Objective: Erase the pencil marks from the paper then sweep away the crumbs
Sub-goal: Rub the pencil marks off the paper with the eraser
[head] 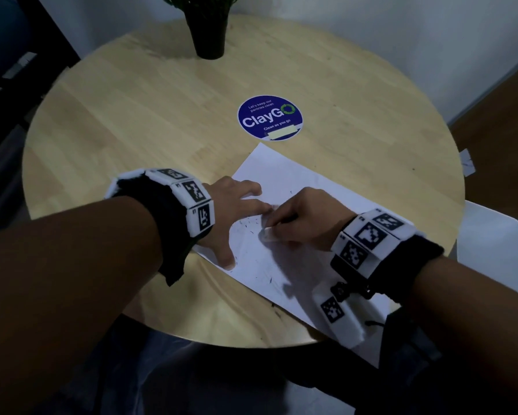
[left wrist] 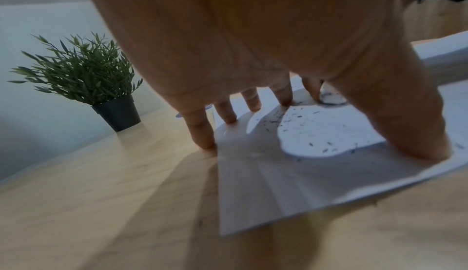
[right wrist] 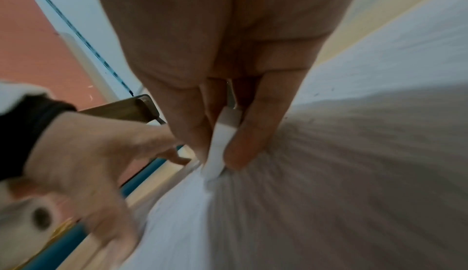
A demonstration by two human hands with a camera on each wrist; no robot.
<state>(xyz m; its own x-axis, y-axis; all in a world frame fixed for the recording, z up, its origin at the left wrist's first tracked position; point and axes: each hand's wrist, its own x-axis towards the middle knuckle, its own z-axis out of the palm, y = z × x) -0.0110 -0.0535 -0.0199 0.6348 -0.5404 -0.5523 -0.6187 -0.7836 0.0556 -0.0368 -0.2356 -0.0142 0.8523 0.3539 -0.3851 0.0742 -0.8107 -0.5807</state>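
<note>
From the head view, the sheet of paper [head: 281,187] lies on the round wooden table [head: 132,115], dark eraser crumbs [head: 251,227] scattered across it. The left hand [head: 233,205] presses it flat, fingers spread straight. The right hand [head: 305,217] pinches a white eraser [head: 268,235] against the sheet.

At the left wrist, spread fingertips [left wrist: 229,114] touch the paper [left wrist: 303,164] beside a potted plant [left wrist: 101,86].

At the right wrist, the grip is clamped on the eraser [right wrist: 222,140], its tip on the paper [right wrist: 354,174].

A round light-wood table [head: 149,115] is set against a white wall [head: 341,25]. A black-potted green artificial plant [head: 209,28] is placed at its far edge, and a round blue "ClayGo" sticker [head: 270,118] is stuck near its centre. Brown wooden flooring [head: 503,145] is seen to the right. The scene is dimly lit.
</note>
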